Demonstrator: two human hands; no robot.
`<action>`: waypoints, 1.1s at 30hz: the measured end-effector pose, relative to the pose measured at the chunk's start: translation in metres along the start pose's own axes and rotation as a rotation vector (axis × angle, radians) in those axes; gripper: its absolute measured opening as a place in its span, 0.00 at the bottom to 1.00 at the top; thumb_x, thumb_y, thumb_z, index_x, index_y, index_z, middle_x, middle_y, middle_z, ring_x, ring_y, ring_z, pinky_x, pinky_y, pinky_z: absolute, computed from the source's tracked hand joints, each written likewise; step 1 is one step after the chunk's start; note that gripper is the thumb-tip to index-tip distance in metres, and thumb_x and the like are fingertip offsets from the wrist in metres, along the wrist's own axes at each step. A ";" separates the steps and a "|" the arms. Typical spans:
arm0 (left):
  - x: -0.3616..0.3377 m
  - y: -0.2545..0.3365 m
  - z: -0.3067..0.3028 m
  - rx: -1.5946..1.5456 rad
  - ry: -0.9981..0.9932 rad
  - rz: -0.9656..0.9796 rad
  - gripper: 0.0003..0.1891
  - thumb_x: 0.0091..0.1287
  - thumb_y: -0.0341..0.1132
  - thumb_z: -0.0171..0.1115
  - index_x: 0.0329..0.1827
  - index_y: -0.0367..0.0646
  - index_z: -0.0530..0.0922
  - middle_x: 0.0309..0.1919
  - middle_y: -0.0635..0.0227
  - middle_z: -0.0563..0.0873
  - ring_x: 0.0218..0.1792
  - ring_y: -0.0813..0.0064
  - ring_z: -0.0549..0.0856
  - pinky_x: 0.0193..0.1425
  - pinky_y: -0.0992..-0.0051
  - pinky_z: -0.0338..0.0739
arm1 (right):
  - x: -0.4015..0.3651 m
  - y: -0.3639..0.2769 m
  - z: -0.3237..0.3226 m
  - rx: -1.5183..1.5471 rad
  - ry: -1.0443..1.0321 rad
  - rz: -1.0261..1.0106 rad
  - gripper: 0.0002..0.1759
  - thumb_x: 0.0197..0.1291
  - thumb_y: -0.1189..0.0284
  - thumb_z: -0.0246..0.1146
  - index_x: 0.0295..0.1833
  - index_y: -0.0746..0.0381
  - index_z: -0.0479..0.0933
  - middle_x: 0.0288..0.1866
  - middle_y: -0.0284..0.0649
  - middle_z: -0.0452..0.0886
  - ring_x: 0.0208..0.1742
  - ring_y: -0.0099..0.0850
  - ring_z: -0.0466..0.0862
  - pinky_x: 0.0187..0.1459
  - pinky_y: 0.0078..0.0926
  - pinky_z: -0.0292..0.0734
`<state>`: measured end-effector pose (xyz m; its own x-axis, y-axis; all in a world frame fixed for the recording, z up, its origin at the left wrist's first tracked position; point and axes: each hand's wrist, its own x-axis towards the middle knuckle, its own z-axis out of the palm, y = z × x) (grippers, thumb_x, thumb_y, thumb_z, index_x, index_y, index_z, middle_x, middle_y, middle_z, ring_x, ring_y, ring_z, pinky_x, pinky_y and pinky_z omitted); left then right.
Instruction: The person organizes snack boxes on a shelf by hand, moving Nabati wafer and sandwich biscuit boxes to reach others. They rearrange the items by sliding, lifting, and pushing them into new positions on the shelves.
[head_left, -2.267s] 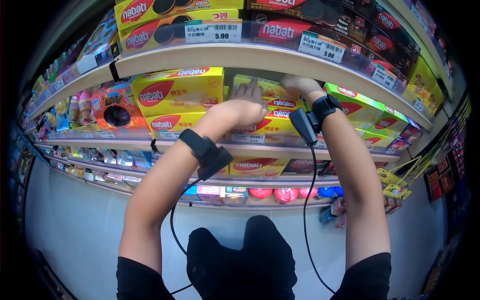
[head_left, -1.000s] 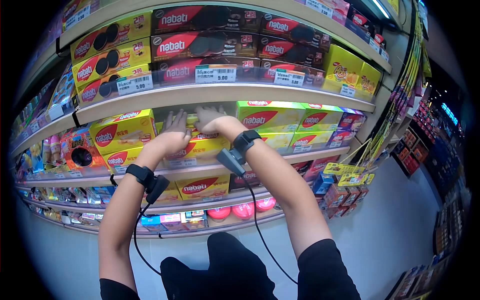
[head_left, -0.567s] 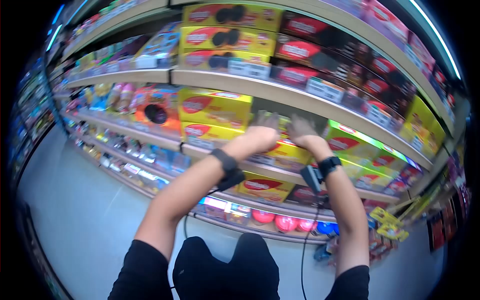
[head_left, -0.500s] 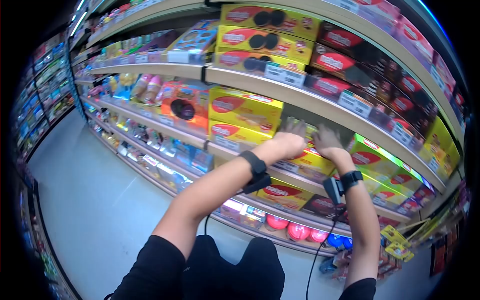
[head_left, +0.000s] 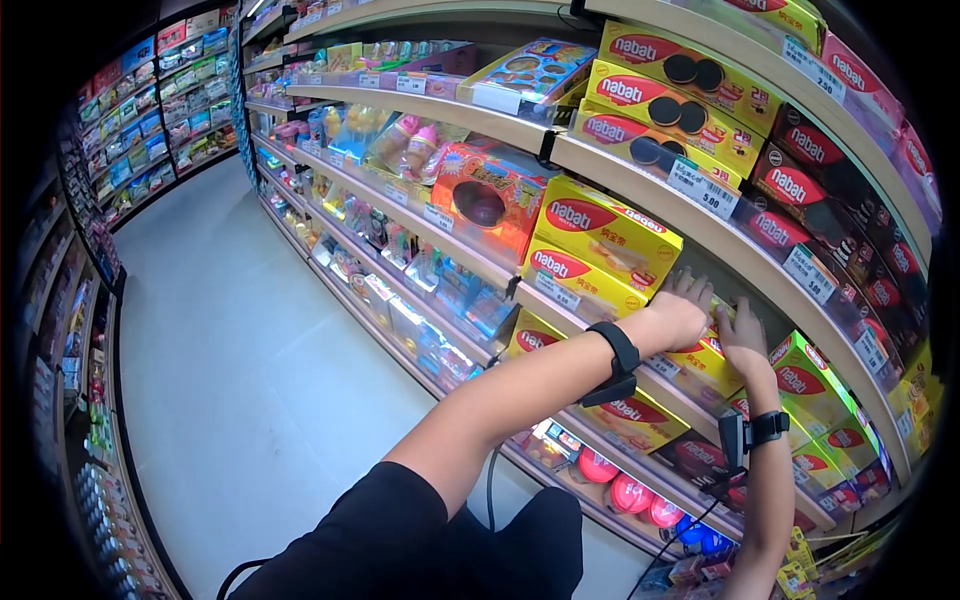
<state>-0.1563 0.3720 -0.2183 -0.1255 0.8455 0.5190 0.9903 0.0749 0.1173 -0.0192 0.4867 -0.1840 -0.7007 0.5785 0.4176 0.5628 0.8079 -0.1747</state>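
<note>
My left hand (head_left: 680,318) and my right hand (head_left: 745,340) lie side by side, fingers spread, flat on top of a yellow Nabati box (head_left: 708,362) in a gap on the middle shelf. Neither hand wraps around the box. To the left of the hands stand two stacked yellow Nabati wafer boxes (head_left: 600,240). A green-topped Nabati box (head_left: 805,375) stands to the right. Each wrist carries a black band with a cable, on the left wrist (head_left: 622,352) and on the right wrist (head_left: 765,428). The shelf board above (head_left: 650,190) hangs just over my fingers.
The aisle floor (head_left: 230,350) stretches away to the left between two shelf rows (head_left: 90,300). An orange toy box (head_left: 490,195) stands left of the wafer boxes. Red round tubs (head_left: 625,490) sit on the bottom shelf. A 5.00 price tag (head_left: 700,190) hangs on the upper shelf edge.
The view has swung left and down the aisle, so the hands now sit at the right of the frame. Both hands stay flat on the same yellow box.
</note>
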 end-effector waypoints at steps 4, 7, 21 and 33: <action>-0.002 0.007 -0.013 0.015 0.123 0.017 0.34 0.69 0.46 0.60 0.72 0.30 0.67 0.71 0.46 0.71 0.72 0.44 0.69 0.75 0.47 0.62 | -0.003 -0.012 -0.011 0.075 -0.012 0.033 0.25 0.72 0.56 0.55 0.58 0.69 0.74 0.58 0.63 0.80 0.61 0.60 0.78 0.62 0.51 0.71; -0.004 0.021 -0.040 -0.157 0.147 -0.030 0.31 0.68 0.45 0.61 0.67 0.29 0.70 0.61 0.44 0.78 0.65 0.46 0.76 0.70 0.52 0.69 | 0.006 0.011 0.002 0.035 0.055 -0.116 0.24 0.68 0.65 0.57 0.62 0.71 0.71 0.57 0.66 0.78 0.59 0.62 0.77 0.59 0.50 0.73; -0.055 0.068 -0.172 -0.497 -0.047 0.177 0.24 0.71 0.40 0.59 0.64 0.33 0.71 0.61 0.47 0.78 0.66 0.49 0.75 0.74 0.56 0.65 | -0.097 -0.067 -0.172 0.102 -0.386 -0.500 0.17 0.60 0.71 0.64 0.53 0.65 0.74 0.63 0.54 0.75 0.52 0.54 0.81 0.53 0.49 0.79; -0.080 0.127 -0.370 -1.073 0.191 -0.453 0.11 0.77 0.33 0.55 0.55 0.37 0.77 0.52 0.57 0.86 0.55 0.63 0.85 0.61 0.67 0.77 | -0.149 -0.167 -0.371 0.508 -0.085 -0.133 0.10 0.65 0.72 0.62 0.49 0.65 0.78 0.60 0.51 0.78 0.53 0.54 0.82 0.52 0.44 0.80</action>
<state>-0.0424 0.1185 0.0683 -0.5498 0.7562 0.3548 0.3070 -0.2121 0.9278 0.1537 0.2245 0.1136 -0.7967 0.4571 0.3953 0.1978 0.8153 -0.5442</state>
